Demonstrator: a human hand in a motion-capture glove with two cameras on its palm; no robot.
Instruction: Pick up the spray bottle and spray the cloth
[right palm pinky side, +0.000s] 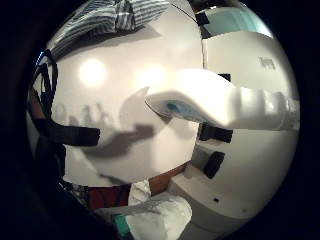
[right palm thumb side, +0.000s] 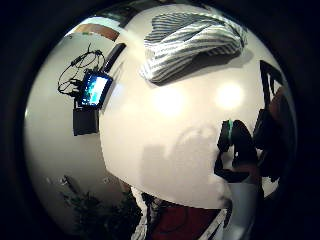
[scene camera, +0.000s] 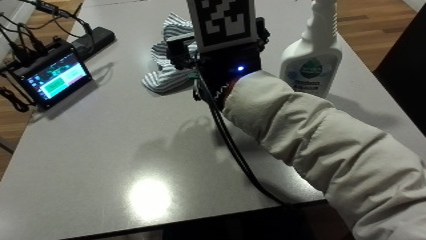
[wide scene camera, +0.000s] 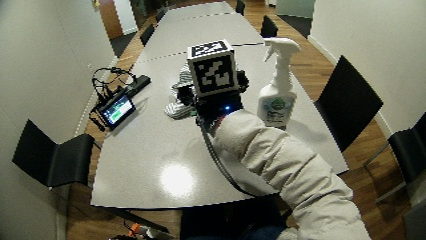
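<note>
Outside view: spray bottle (scene camera: 311, 55) upright on table (scene camera: 100, 150), untouched.
Bottle at 3 o'clock of my gloved right hand (scene camera: 223, 62), near it; striped cloth (scene camera: 165, 60) at 10 o'clock. Fingers hidden, can't tell their state.

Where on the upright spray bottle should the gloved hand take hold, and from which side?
Grip the spray bottle round its slim neck under the trigger head, not the wide body. It stands upright on the table to the right of the right hand, so coming in sideways from the left looks best, with the cloth clear on the other side.
</note>
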